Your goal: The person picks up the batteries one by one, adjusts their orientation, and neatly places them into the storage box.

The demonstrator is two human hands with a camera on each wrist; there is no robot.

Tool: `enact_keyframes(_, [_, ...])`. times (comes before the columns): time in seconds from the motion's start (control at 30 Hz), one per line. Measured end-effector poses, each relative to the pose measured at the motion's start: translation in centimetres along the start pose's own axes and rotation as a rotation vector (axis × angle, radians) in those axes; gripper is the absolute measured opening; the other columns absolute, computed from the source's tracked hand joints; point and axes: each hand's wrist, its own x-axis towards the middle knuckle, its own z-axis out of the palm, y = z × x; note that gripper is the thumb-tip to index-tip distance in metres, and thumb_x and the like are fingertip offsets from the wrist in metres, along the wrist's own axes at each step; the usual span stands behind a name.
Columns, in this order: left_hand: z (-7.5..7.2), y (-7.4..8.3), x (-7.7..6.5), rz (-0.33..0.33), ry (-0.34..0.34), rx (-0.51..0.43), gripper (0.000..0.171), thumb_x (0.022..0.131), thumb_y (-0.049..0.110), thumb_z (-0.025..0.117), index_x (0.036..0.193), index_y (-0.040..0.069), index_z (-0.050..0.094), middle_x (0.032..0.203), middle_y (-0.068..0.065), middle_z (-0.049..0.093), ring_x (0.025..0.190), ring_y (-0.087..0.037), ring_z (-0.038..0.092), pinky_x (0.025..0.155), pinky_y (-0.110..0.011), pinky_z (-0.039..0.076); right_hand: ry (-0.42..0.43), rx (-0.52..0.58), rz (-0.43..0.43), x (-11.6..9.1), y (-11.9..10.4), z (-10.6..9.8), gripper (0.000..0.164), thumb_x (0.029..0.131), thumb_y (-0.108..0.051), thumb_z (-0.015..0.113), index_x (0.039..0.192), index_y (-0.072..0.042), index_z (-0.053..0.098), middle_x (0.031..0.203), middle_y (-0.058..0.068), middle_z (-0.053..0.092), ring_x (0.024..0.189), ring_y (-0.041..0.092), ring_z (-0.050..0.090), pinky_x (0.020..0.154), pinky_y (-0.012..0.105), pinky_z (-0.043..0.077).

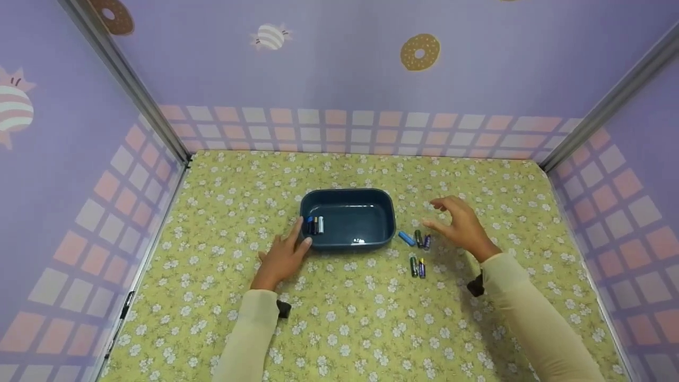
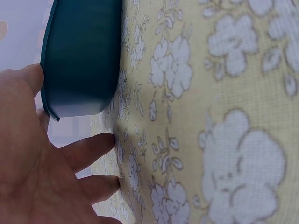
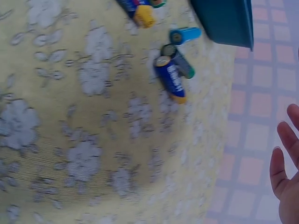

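Batteries (image 3: 171, 80) on floral cloth (image 3: 119, 114) near teal bin (image 3: 229, 21); fingers (image 3: 277, 170) well away.

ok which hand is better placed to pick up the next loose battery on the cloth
Probably the right hand: it hovers empty beside the loose batteries, while the left hand touches the opposite end of the tub, farther from them.

1. The head view looks forward and down, high above the left hand (image 1: 282, 258) and right hand (image 1: 459, 227).
2. The left wrist view looks sideways, close to its hand.
3. The right wrist view, also tipped sideways, shares batteries (image 3: 170, 79) near its hand with the head view.
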Motion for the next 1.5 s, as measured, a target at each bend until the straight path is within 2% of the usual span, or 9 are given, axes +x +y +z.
enact_keyframes(0.23, [-0.1, 0.1, 0.0, 0.005, 0.006, -0.002, 0.073, 0.095, 0.083, 0.025, 0.156, 0.06, -0.008, 0.171, -0.007, 0.022, 0.158, -0.045, 0.003, 0.108, -0.086, -0.006, -0.021, 0.007, 0.054, -2.1, 1.6, 1.5, 0.055, 0.087, -0.039, 0.081, 0.132, -0.012, 0.063, 0.118, 0.011, 0.064, 0.108, 0.037, 0.062, 0.09, 0.054, 0.051])
enact_keyframes(0.47, [0.0, 0.1, 0.0, 0.011, 0.014, 0.013, 0.071, 0.096, 0.081, 0.026, 0.155, 0.061, -0.009, 0.17, -0.008, 0.025, 0.158, -0.045, 0.004, 0.108, -0.087, -0.005, -0.101, 0.064, 0.145, -3.9, 2.9, 3.2, 0.066, 0.087, -0.05, 0.078, 0.136, -0.009, 0.062, 0.124, 0.013, 0.062, 0.115, 0.036, 0.058, 0.093, 0.058, 0.049])
enact_keyframes(0.7, [0.0, -0.1, 0.0, 0.006, 0.002, -0.002, 0.07, 0.096, 0.082, 0.025, 0.153, 0.063, -0.01, 0.17, -0.011, 0.022, 0.158, -0.045, 0.003, 0.107, -0.087, -0.007, -0.161, 0.09, 0.251, -5.2, 3.4, 4.0, 0.072, 0.086, -0.057, 0.075, 0.144, -0.018, 0.056, 0.132, 0.006, 0.058, 0.123, 0.03, 0.055, 0.101, 0.058, 0.047])
enact_keyframes(0.9, [0.0, -0.1, 0.0, 0.004, 0.007, -0.006, 0.069, 0.096, 0.082, 0.026, 0.153, 0.064, -0.009, 0.17, -0.011, 0.023, 0.158, -0.045, 0.004, 0.108, -0.086, -0.006, -0.171, 0.082, 0.266, -5.5, 3.7, 4.5, 0.069, 0.086, -0.054, 0.078, 0.142, -0.019, 0.057, 0.129, 0.003, 0.06, 0.121, 0.026, 0.056, 0.102, 0.054, 0.048])
enact_keyframes(1.17, [0.0, 0.0, 0.0, 0.003, 0.009, -0.011, 0.07, 0.096, 0.081, 0.026, 0.154, 0.063, -0.009, 0.171, -0.009, 0.021, 0.158, -0.045, 0.003, 0.107, -0.086, -0.007, -0.175, 0.108, 0.29, -5.7, 4.1, 4.9, 0.071, 0.084, -0.056, 0.079, 0.142, -0.021, 0.057, 0.134, 0.005, 0.057, 0.126, 0.029, 0.053, 0.104, 0.056, 0.047])
enact_keyframes(1.5, [0.0, 0.0, -0.1, 0.005, 0.003, -0.007, 0.07, 0.096, 0.081, 0.025, 0.153, 0.063, -0.01, 0.171, -0.009, 0.02, 0.158, -0.045, 0.003, 0.108, -0.086, -0.007, -0.172, 0.077, 0.276, -5.7, 4.6, 5.3, 0.069, 0.084, -0.059, 0.078, 0.139, -0.023, 0.059, 0.136, 0.003, 0.056, 0.128, 0.028, 0.051, 0.105, 0.058, 0.045])
